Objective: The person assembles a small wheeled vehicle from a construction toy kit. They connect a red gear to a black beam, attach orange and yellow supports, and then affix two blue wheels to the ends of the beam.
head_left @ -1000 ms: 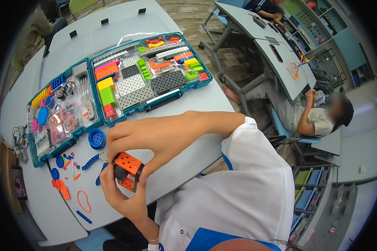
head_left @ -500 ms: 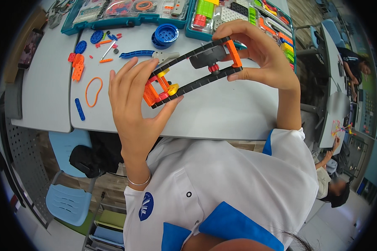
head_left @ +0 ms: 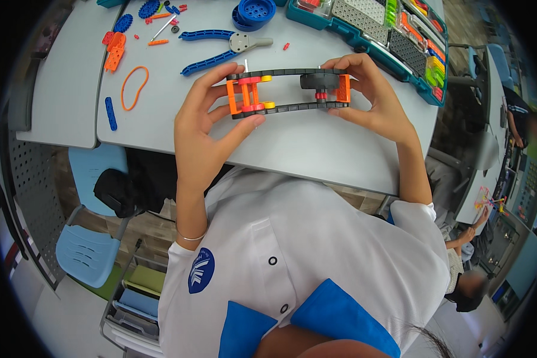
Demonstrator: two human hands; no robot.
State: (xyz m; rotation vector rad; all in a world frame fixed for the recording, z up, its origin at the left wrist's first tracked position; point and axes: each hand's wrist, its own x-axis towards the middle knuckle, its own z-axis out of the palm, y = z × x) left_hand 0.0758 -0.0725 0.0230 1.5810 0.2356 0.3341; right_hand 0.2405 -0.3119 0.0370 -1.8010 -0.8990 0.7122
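A toy building-kit frame is held level above the table's front part. Two black beams form its long sides, with orange pieces across both ends. Inside it, pink and yellow round parts sit at the left and a black wheel at the right. My left hand grips the left end between thumb and fingers. My right hand pinches the right end the same way. Just beyond the frame lie blue-handled pliers with a grey head, their handles spread.
An orange rubber band, a blue beam and orange pieces lie at the left of the table. Blue wheels stand at the back. A teal parts case is at the back right. Blue chairs stand at the left.
The frame has turned from a slant to nearly level, its right end lowered. Both hands still hold it. The view has shifted, showing more of the pliers.
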